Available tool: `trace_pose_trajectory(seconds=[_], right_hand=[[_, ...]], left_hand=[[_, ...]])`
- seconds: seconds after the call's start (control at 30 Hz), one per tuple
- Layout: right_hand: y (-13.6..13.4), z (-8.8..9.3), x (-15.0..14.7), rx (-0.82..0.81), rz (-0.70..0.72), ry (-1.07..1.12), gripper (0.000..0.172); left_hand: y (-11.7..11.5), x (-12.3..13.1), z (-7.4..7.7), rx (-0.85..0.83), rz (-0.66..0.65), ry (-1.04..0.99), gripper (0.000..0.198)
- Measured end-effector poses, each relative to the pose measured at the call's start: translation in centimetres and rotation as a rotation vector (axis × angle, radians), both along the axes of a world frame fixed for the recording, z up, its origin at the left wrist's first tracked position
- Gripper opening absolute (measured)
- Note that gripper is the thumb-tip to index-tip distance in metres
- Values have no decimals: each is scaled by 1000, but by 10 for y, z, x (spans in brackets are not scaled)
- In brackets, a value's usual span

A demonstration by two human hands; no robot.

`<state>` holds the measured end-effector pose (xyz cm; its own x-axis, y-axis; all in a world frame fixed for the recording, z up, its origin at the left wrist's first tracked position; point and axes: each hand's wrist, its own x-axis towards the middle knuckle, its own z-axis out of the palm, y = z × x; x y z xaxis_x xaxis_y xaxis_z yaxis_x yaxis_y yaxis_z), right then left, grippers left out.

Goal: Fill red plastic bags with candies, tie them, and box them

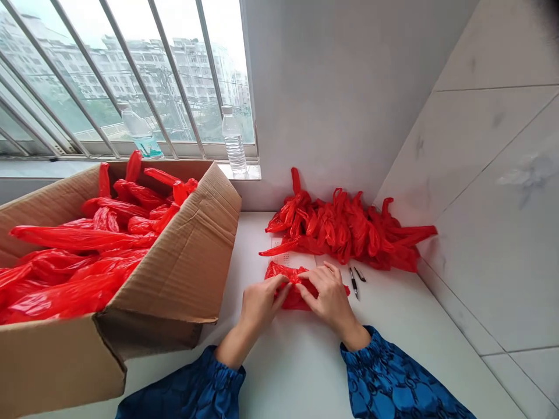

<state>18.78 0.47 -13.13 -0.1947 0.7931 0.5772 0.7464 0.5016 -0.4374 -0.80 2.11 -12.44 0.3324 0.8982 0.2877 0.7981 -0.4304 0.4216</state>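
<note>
A crumpled red plastic bag [297, 299] lies on the white table in front of me. My left hand [261, 302] pinches its left part between thumb and fingers. From the other side, my right hand [325, 295] grips the same bag, fingertips close to those of the left. The bag's middle is partly hidden under my fingers. Just behind it, a row of bunched, knotted red plastic bags [345, 230] rests against the wall, partly covering a printed sheet of paper [282, 256].
On the left stands an open cardboard box [183, 262] filled with twisted red plastic bags [82, 238]. A black pen [353, 282] and its cap [360, 274] lie right of my hands. Two clear bottles, one upright [234, 142] and one labelled blue [142, 132], stand by the barred window.
</note>
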Motion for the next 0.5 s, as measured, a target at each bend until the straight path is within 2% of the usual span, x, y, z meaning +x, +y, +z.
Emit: trace_pose_trajectory(seconds=[0.27,0.5], right_hand=[[4,3,7,15,12,108,12],[6,11,28,50,-91,140,9]], left_hand=[[4,-8,8,92,69,-210,33],[16,-26,4,180,151,-346,34]])
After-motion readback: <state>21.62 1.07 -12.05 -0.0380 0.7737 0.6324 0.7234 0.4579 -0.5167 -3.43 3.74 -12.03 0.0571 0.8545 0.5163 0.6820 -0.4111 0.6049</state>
